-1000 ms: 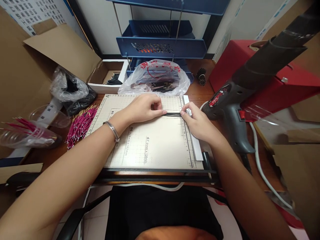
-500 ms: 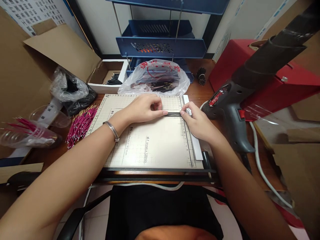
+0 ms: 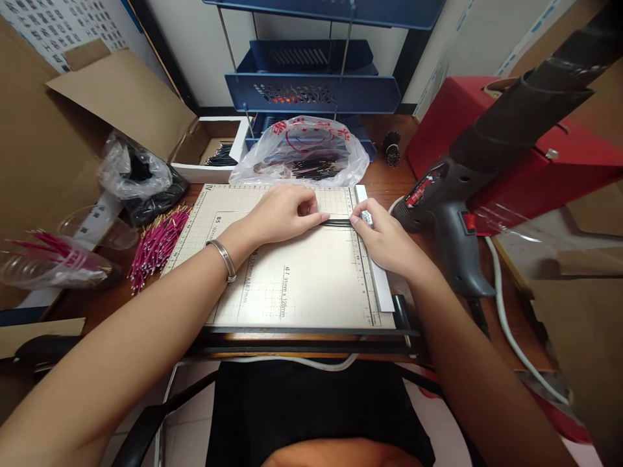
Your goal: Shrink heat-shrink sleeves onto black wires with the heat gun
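Note:
A few thin black wires [image 3: 338, 222] stretch crosswise between my two hands, low over a cream paper-trimmer board [image 3: 311, 285] printed with grids and size marks. My left hand [image 3: 287, 211], a silver bangle on its wrist, pinches their left end between thumb and fingers. The right end is pinched by my right hand [image 3: 372, 227], beside the white strip [image 3: 382, 285] along the board's right edge. The wire tips are hidden by my fingers, and I cannot tell exactly how many wires there are.
Behind the board lies a plastic bag [image 3: 302, 146] of black wires, with a white box [image 3: 209, 170] to its left. Magenta wires [image 3: 158, 246] are heaped at left. A heat gun [image 3: 452, 214] and a red case [image 3: 511, 175] stand at right, below a blue rack [image 3: 311, 91].
My left hand has shifted very slightly to the right along the wires. My right hand holds its place, and both keep their pinch.

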Motion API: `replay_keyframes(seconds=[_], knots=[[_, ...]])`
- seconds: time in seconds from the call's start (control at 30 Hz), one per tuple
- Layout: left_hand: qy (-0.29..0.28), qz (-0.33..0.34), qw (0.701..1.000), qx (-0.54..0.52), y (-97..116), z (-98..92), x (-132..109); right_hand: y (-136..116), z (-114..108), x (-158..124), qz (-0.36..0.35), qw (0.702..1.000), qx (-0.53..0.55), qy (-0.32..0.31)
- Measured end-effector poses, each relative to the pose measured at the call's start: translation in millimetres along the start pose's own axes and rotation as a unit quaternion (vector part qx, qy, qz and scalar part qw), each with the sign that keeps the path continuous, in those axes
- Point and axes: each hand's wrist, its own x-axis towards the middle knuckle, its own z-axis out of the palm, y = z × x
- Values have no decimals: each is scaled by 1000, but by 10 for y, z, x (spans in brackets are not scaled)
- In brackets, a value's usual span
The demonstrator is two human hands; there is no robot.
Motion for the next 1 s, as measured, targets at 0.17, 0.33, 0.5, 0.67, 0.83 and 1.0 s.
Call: replay_keyframes(seconds=[0.17,0.33,0.5,0.67,0.83,1.0], knots=[[-1,-17,1000,5,27,20,0,17,6,0,-11,1000,3,5],[-2,-18,1000,1,28,6,-6,5,7,-4,-8,1000,4,7],[-7,-29,1000,2,50,-3,-3,-21,-3,-5,2,1000,2,3],[-5,-40,999,11,115,29,-7,4,10,-3,-8,1000,3,6],[3,-28,999,17,122,83,-19,39,29,0,-22,1000,7,11],[-21,17,998,-52,-27,7,-23,81,38,7,-25,1000,6,11]])
